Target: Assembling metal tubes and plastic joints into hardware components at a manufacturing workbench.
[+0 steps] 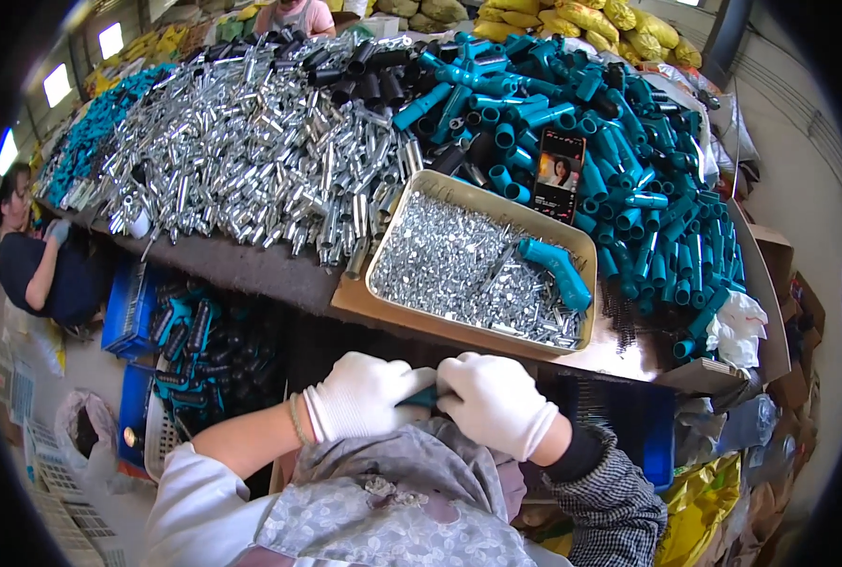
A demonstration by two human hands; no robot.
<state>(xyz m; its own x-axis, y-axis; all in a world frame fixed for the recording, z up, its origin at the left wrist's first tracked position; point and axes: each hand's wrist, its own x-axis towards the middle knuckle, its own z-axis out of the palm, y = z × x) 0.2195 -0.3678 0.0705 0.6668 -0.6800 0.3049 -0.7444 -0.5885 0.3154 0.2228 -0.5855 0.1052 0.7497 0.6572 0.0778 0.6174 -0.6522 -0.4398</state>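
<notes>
Both my hands wear white gloves and meet low in the middle of the view, just above my lap. My left hand [364, 395] and my right hand [493, 401] are closed together on a small teal plastic part [425, 397], of which only a sliver shows between the fingers. Just beyond my hands lies a tan metal tray [383, 253] filled with small silvery screws. One teal plastic handle [555, 268] rests on top of the screws at the tray's right side.
A heap of silvery metal tubes [251, 142] covers the table's left. Teal plastic pieces [629, 161] are piled at the right, black ones behind. A phone [559, 175] leans against them. Blue crates [132, 312] stand below left. Another person [33, 255] sits at far left.
</notes>
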